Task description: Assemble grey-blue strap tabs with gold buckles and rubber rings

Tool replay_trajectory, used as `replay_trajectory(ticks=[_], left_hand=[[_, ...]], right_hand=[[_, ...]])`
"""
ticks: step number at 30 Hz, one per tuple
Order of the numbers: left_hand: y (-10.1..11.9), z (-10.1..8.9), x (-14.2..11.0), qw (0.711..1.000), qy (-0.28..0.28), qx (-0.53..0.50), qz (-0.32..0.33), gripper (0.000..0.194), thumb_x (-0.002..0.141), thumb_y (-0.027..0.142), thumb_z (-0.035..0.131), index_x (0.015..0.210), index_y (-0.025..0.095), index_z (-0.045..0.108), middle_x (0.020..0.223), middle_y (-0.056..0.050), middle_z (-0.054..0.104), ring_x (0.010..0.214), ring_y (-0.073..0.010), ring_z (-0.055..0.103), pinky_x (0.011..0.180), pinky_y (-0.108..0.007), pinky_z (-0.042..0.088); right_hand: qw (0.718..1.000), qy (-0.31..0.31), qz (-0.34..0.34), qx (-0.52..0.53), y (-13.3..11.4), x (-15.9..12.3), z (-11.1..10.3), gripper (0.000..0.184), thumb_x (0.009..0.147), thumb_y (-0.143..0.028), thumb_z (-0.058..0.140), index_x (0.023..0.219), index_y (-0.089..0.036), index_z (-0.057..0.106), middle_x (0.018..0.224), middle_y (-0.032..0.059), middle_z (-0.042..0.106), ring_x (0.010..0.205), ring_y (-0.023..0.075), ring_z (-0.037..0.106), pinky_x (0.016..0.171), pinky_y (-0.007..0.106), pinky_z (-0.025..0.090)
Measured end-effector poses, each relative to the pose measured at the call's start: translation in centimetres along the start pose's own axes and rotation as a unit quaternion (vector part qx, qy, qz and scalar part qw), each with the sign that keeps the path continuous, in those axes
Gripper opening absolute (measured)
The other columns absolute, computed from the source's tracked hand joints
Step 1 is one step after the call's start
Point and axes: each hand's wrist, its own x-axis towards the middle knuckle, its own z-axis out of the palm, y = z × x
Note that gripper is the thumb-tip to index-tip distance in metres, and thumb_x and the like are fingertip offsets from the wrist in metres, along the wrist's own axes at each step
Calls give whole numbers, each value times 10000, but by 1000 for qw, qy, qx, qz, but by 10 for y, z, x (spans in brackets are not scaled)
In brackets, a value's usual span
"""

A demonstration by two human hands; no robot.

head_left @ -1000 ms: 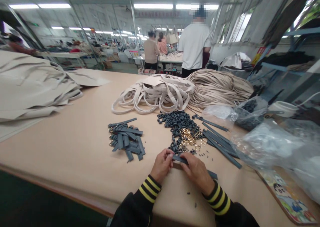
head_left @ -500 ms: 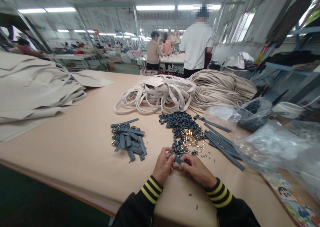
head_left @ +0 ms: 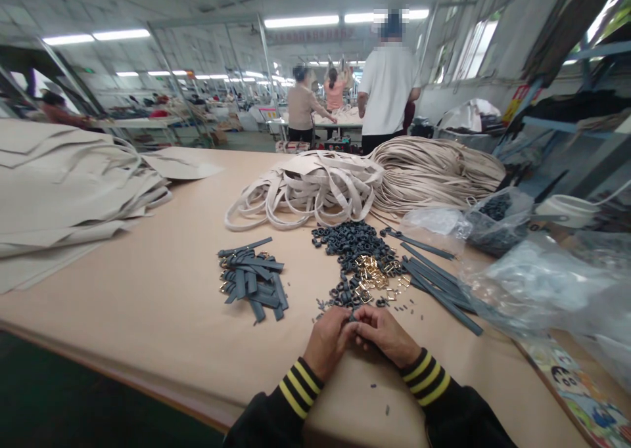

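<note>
The left hand [head_left: 327,344] and the right hand [head_left: 389,335] met over the table [head_left: 172,310], both gripping a dark strap [head_left: 351,317] — mostly hidden by their grip — on the near side of the gold buckles [head_left: 373,274]. A strap pile [head_left: 254,278] lay farther left.

No text can be read. On the far reddish banner [head_left: 313,36], seen just below the ceiling lights [head_left: 302,22], a row of characters is shown, too blurred to be made out. On the red-and-yellow sign [head_left: 515,104] at right, near the blue rack [head_left: 555,128], small markings cannot be deciphered.
</note>
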Motion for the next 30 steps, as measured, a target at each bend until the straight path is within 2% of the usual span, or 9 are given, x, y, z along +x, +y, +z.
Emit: replay_trajectory(ticks=[5,7,11,13,16,18,21,25,30], left_hand=[[-3,-4,-2,999,8,46,-12,260,870,220,288,778,163,524,732,-55,555,707,-147,526,676,-266,433],[-11,-16,1,996,47,73,-28,233,864,201,293,798,165,513,744,-53,551,728,-151,526,691,-274,436],[-26,-42,13,970,155,186,-36,197,806,122,368,948,148,502,964,-106,518,939,-208,474,835,-371,393],[-27,-46,19,970,123,210,-16,202,795,120,385,947,158,514,954,-97,512,924,-207,469,817,-367,399],[-19,-36,26,977,10,211,7,156,797,156,401,853,178,545,856,-66,528,835,-183,487,741,-312,419],[-14,-26,29,969,-49,241,-13,126,780,166,431,788,180,556,810,-59,529,794,-181,491,704,-293,414],[-13,-17,32,953,-96,282,-59,111,760,160,453,776,188,559,749,-46,530,747,-175,502,666,-271,395],[-16,-19,32,966,-97,228,-67,152,773,161,408,818,195,549,719,-33,546,695,-160,511,630,-252,369],[-13,-28,30,993,-19,7,-119,137,769,287,453,721,179,523,576,28,485,544,-109,446,535,-211,338]], right_hand=[[999,-26,16,26,2,-2,0,219,737,-347,560,787,-158,461,687,5,599,527,93,549,464,198,428],[999,-11,26,24,0,-2,-2,189,745,-325,527,773,-168,426,670,7,610,461,80,521,416,185,404],[998,51,30,5,-1,-3,-9,122,741,-273,475,774,-174,411,628,-13,591,364,44,387,329,150,295],[998,60,34,4,-1,-3,-12,122,744,-276,462,790,-168,429,638,-14,581,358,38,360,328,151,284],[998,52,35,-7,0,-3,-13,139,754,-296,453,782,-160,456,632,-17,570,351,35,345,332,159,286],[998,45,31,-18,-1,-3,-14,154,762,-306,452,763,-153,470,611,-21,558,350,34,343,335,161,286],[999,38,29,-14,-1,-3,-15,162,770,-304,441,775,-147,483,616,-17,558,360,35,356,344,162,300],[998,34,39,18,-3,-3,-14,128,762,-256,428,780,-144,489,620,-12,562,390,42,400,370,161,345],[995,42,77,51,-8,-4,-11,85,726,-208,454,772,-145,487,674,9,597,476,64,514,442,178,423]])
